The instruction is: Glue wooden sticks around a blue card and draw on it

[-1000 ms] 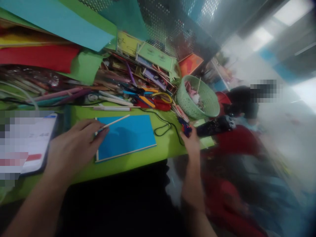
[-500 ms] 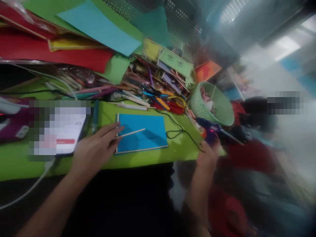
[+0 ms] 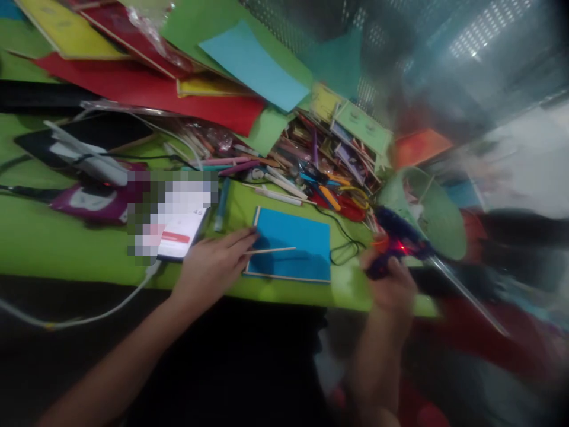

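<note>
A thin wooden stick (image 3: 278, 249) is pinched in my left hand (image 3: 217, 258), and its free end points right over a blue rectangular sheet (image 3: 300, 237). Pale sticks line the sheet's left and lower edges. My left fingertips rest at or just above its left side. Off to the right, my right hand (image 3: 393, 284) is wrapped round a dark blue hot glue gun (image 3: 402, 234) with a glowing red light and an orange part. A long clear glue stick (image 3: 471, 296) juts from its back end. The gun's nozzle points up and left, near the green basket.
A lit phone (image 3: 182, 222) on a white cable lies left of the sheet, beside a teal pen (image 3: 221, 204). Behind are scissors (image 3: 355, 193), pens and craft scraps. A green basket (image 3: 444, 219) stands at right. Coloured paper (image 3: 258, 65) and a purple power strip (image 3: 93, 204) lie further left.
The camera view has swung left, so the scene sits further right. My right hand has turned the glue gun and brought it up closer. My left hand still pinches the stick over the sheet.
</note>
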`<state>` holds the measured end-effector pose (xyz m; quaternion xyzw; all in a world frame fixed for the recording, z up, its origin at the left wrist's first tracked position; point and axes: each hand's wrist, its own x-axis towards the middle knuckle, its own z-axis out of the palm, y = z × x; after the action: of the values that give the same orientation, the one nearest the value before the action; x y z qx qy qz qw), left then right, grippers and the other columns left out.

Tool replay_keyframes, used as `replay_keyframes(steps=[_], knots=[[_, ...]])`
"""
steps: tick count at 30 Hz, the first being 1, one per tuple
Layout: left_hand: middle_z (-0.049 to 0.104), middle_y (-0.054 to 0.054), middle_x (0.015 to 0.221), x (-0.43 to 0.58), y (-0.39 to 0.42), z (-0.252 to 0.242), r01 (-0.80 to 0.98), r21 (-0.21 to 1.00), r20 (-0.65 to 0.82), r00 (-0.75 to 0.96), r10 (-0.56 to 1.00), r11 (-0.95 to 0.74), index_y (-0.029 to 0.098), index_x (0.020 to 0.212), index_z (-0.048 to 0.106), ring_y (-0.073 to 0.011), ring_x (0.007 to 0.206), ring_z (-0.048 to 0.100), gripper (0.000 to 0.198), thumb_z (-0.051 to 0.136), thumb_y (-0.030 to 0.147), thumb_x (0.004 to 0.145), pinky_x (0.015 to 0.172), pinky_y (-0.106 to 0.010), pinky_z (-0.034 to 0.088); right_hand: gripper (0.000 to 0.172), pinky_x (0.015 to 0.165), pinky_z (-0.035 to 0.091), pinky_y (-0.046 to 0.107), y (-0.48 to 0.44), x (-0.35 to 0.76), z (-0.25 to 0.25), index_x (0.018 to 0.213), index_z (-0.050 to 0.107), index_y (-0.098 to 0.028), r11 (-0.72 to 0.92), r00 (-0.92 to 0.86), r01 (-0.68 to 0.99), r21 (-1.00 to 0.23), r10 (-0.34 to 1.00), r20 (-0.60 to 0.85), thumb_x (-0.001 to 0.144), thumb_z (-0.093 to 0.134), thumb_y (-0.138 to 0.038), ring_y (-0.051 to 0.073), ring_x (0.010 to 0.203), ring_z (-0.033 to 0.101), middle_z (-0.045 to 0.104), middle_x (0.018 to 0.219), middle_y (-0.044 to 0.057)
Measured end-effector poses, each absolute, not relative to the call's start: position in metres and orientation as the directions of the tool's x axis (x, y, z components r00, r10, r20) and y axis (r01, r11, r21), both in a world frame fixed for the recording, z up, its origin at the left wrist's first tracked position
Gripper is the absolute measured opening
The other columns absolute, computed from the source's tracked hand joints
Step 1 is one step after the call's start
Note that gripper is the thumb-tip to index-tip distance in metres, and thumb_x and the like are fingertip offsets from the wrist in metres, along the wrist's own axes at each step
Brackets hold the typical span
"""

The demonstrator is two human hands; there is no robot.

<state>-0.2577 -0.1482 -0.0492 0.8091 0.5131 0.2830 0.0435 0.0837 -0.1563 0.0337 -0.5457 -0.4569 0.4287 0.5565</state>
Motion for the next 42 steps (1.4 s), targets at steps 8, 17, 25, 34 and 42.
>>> replay_keyframes(steps=[8,17,25,34,42], knots=[[0.072,-0.006,0.139,-0.257,-0.150,-0.051,0.799,0.370,0.394,0.328,0.859,-0.474,0.019,0.127,0.074,-0.0245,0.092,0.080,0.032,0.055,0.020,0.101,0.069,-0.039,0.059,0.021,0.054,0.043,0.032,-0.117,0.048,0.035,0.093,0.074,-0.022,-0.093,-0.040,0.241,-0.966,0.994,-0.105,0.086,0.069,-0.042,0.017,0.053,0.054,0.062,0.059,0.000],[0.072,-0.006,0.139,-0.257,-0.151,-0.053,0.804,0.355,0.401,0.330,0.855,-0.477,0.018,0.125,0.073,-0.0247,0.091,0.080,0.031,0.056,0.019,0.099,0.064,-0.039,0.057,0.046,0.049,0.042,0.028,-0.078,0.001,0.026,0.087,0.074,-0.020,-0.142,-0.205,0.441,-0.886,0.945,-0.253,0.083,0.073,-0.065,0.013,0.051,0.050,0.071,0.070,0.004],[0.073,-0.005,0.138,-0.257,-0.151,-0.054,0.800,0.357,0.418,0.324,0.849,-0.481,0.018,0.124,0.074,-0.0237,0.088,0.080,0.033,0.052,0.018,0.100,0.062,-0.040,0.056,0.047,0.052,0.043,0.031,-0.075,-0.004,0.012,0.088,0.074,-0.020,-0.143,-0.156,0.580,-0.802,0.947,-0.281,0.086,0.071,-0.067,0.016,0.054,0.055,0.074,0.075,0.005],[0.071,-0.008,0.141,-0.258,-0.151,-0.053,0.784,0.402,0.378,0.329,0.865,-0.474,0.017,0.122,0.075,-0.0239,0.083,0.078,0.032,0.054,0.018,0.098,0.064,-0.041,0.058,0.048,0.053,0.044,0.031,-0.075,-0.004,0.010,0.089,0.074,-0.021,-0.106,-0.166,0.613,-0.783,0.952,-0.258,0.087,0.069,-0.069,0.017,0.055,0.058,0.074,0.075,0.005],[0.072,-0.006,0.139,-0.258,-0.150,-0.053,0.793,0.374,0.396,0.332,0.856,-0.481,0.018,0.121,0.075,-0.0219,0.079,0.077,0.032,0.051,0.019,0.100,0.062,-0.038,0.056,0.050,0.052,0.043,0.032,-0.075,-0.006,0.011,0.088,0.074,-0.021,-0.145,-0.139,0.610,-0.779,0.948,-0.285,0.084,0.070,-0.071,0.018,0.054,0.058,0.076,0.075,0.006]])
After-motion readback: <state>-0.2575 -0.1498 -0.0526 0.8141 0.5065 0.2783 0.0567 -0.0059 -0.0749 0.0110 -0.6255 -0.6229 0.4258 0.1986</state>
